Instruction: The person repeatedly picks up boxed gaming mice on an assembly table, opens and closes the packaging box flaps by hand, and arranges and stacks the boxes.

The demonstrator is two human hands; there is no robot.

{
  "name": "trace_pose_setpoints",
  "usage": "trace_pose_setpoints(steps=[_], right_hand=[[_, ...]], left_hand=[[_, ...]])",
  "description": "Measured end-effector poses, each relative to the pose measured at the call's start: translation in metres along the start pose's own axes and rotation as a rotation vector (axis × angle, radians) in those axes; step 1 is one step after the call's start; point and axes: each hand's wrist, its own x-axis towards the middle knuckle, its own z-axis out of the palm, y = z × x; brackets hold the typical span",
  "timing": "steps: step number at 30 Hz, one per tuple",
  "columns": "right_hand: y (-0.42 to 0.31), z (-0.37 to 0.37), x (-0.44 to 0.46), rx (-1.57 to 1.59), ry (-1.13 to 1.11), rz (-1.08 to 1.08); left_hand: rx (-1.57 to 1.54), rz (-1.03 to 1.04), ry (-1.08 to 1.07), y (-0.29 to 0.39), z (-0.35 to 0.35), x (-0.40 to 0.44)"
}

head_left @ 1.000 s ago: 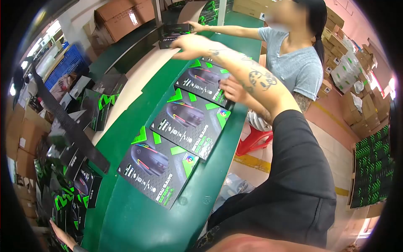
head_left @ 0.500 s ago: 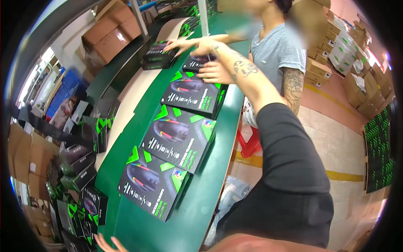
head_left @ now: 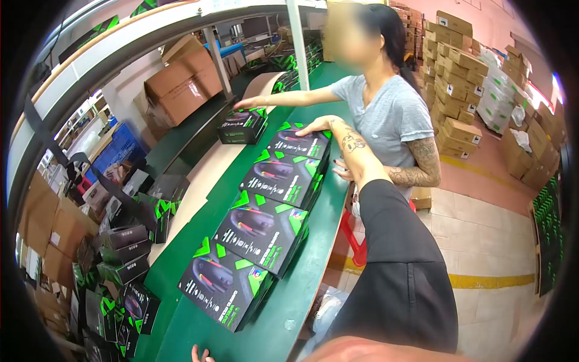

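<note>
My right hand (head_left: 318,125) reaches to the far end of a row of black-and-green mouse boxes. It grips the far edge of the farthest mouse box (head_left: 295,145), one digit lying across its top; the other fingers are mostly hidden. Nearer me in the same row lie a second mouse box (head_left: 280,179), a third one (head_left: 256,232) and the nearest one (head_left: 223,283), all face up and close together. Only the fingertips of my left hand (head_left: 202,355) show at the bottom edge, apart and holding nothing, over the green table (head_left: 271,320).
A co-worker (head_left: 386,114) in a grey shirt stands across, one hand (head_left: 247,104) on a stack of mouse boxes (head_left: 242,127). Their other hand (head_left: 344,172) is beneath my forearm. More boxes (head_left: 129,253) crowd the left; a red stool (head_left: 357,241) stands by the table.
My right hand has come down onto the farthest box. The co-worker's hand has left that box and drawn back beneath my arm. The view has tilted up, leaving less of my left hand visible.
</note>
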Motion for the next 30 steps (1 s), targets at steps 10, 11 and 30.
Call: trace_pose_setpoints(steps=[10,11,30], right_hand=[[-0.042,0.085,-0.041,-0.192,-0.071,-0.304],[-0.054,0.098,-0.058,-0.224,-0.081,-0.306],[0.017,0.143,-0.034,0.821,-0.487,-0.539]], left_hand=[[-0.211,0.069,0.125,0.024,-0.021,-0.036],[-0.205,0.076,0.174,0.020,-0.033,-0.062],[-0.598,0.142,0.344,0.006,-0.063,-0.072]])
